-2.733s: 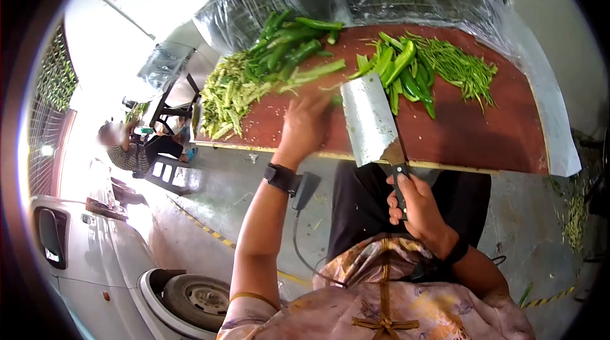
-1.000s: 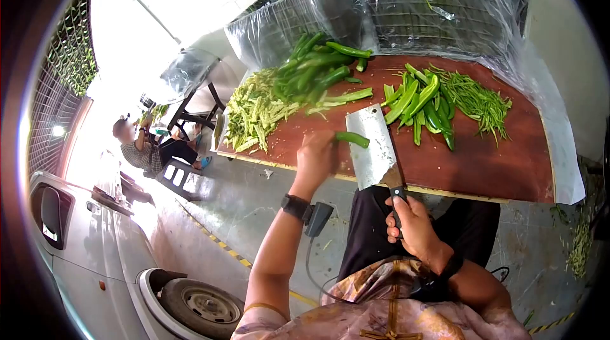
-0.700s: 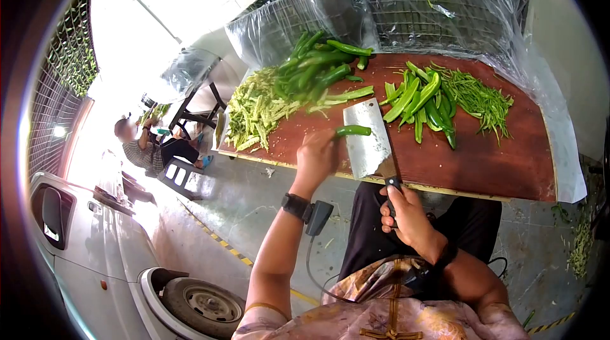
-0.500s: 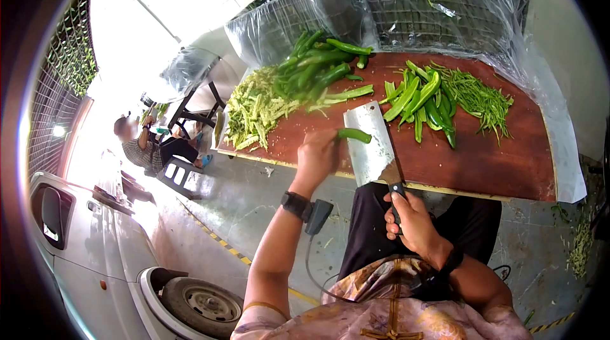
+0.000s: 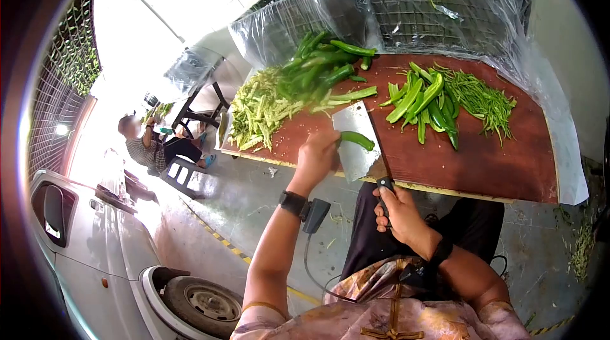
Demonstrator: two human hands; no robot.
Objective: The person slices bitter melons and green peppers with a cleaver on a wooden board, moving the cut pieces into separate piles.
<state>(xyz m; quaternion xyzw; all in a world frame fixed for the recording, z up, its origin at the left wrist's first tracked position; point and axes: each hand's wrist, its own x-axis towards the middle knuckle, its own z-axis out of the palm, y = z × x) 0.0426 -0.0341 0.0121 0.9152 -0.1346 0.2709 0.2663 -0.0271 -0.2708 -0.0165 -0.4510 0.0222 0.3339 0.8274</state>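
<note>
Between the fingers of my left hand is one end of a green chili pepper, which points right, in front of the blade. My right hand is wrapped round the black handle of a cleaver, its broad blade over the front edge of the reddish board. Whole green peppers are heaped at the back left of the board. Pale cut cores lie left of them. Halved peppers sit right of the blade, beside thin green shreds.
Plastic-wrapped crates stand behind the board. A person sits at the far left near a dark stool. A white vehicle with its wheel is at lower left. Scraps lie on the floor at right.
The cleaver has tilted, its handle shifting up and left with my right hand. My left hand keeps hold of the pepper, nearly in place. The whole view has shifted slightly.
</note>
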